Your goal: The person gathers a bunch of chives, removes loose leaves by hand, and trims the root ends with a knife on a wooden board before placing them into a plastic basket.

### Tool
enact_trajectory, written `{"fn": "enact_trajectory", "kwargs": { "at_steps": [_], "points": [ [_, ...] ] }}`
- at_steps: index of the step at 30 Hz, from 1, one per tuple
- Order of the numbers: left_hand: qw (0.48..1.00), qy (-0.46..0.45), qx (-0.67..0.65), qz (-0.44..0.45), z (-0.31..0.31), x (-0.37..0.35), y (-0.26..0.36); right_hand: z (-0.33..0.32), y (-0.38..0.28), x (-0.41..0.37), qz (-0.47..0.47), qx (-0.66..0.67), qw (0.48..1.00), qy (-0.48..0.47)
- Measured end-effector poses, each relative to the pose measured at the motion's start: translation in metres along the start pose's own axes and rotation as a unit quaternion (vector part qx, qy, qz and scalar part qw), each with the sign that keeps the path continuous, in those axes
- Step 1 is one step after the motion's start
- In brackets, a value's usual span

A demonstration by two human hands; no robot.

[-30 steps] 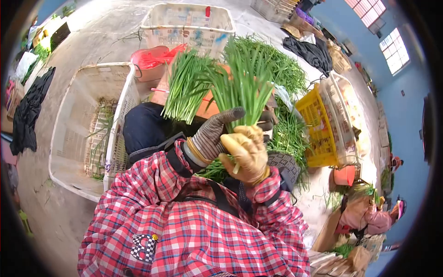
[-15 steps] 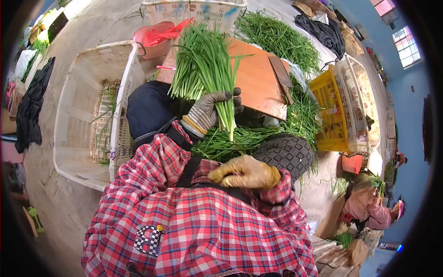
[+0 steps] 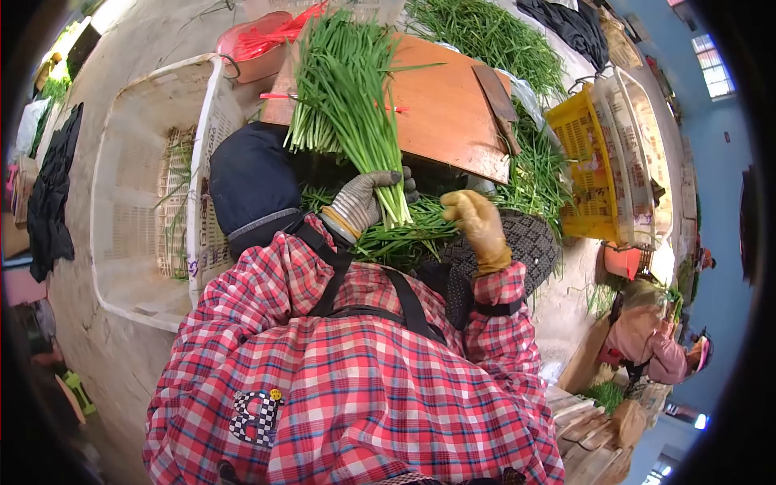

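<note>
My left hand (image 3: 361, 202), in a grey striped work glove, is closed around the pale stem ends of a bunch of garlic chives (image 3: 373, 149). The green leaves point away from me over the wooden board (image 3: 449, 105). Another bunch of chives (image 3: 311, 129) lies on the board's left part, partly under the held leaves. To the right of the stems, and apart from them, my right hand (image 3: 478, 226) is raised in a yellowish rubber glove. Its fingers are curled together; whatever they may hold cannot be made out. Loose chives (image 3: 412, 242) lie below both hands.
A white crate (image 3: 145, 202) stands on the left, with a pink basin (image 3: 250, 56) of red ties behind it. A flat dark blade-like piece (image 3: 495, 105) rests on the board. Beyond lies a chive heap (image 3: 493, 48); yellow crate (image 3: 582, 170) and another person (image 3: 647, 339) are right.
My right hand has risen from my lap, moving forward and right to beside the stems. My left hand keeps its hold on the chives. The view has shifted slightly.
</note>
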State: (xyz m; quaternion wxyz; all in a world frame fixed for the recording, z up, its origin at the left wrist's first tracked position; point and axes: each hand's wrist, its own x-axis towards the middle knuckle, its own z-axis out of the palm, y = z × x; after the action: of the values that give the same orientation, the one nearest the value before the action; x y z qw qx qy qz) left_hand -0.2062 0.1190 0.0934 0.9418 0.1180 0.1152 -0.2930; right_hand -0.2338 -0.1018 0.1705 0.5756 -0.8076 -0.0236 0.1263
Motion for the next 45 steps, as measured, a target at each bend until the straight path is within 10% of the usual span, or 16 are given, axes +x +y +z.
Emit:
{"fn": "enact_trajectory", "kwargs": {
  "at_steps": [7, 10, 16, 26, 45],
  "points": [
    [0.991, 0.049, 0.116, 0.035, -0.014, -0.001, -0.012, 0.076, 0.049, 0.007, 0.1, -0.063, 0.981, -0.156],
    [0.992, -0.065, 0.109, -0.001, -0.001, -0.019, -0.002, 0.078, 0.051, 0.001, 0.163, 0.222, 0.917, -0.288],
    [0.984, -0.136, 0.066, -0.097, 0.015, -0.028, 0.008, 0.082, 0.049, -0.003, 0.12, 0.259, 0.885, -0.369],
    [0.959, -0.042, 0.28, -0.033, -0.002, -0.031, -0.002, 0.085, 0.056, 0.0, 0.152, 0.216, 0.858, -0.441],
    [0.977, -0.112, 0.096, -0.154, 0.033, -0.042, 0.011, 0.084, 0.027, -0.007, 0.105, 0.217, 0.873, -0.423]
  ]
}}
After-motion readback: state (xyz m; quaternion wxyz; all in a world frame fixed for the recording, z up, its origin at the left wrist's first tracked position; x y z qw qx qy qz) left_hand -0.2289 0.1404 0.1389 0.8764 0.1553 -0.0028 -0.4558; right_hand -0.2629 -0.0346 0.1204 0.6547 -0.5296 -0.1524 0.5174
